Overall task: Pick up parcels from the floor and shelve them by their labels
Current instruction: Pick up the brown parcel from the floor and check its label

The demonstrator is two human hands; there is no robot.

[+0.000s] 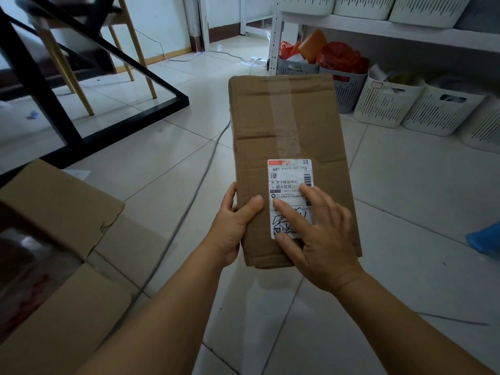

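Observation:
A long brown cardboard parcel (286, 125), sealed with clear tape, is held up above the tiled floor in the middle of the view. My left hand (235, 228) grips its near left edge, thumb on top. My right hand (316, 234) lies flat on the parcel's near end with fingers spread, resting on the white shipping label (290, 182) and covering its lower right part. The label carries barcodes, printed text and handwriting.
A white shelf (351, 25) at the upper right holds white baskets above; grey and white baskets (387, 104) stand on the floor beneath. An open cardboard box (54, 239) sits at the left. A black frame (108, 131) and chair legs stand behind it. A grey cable (189, 207) crosses the floor.

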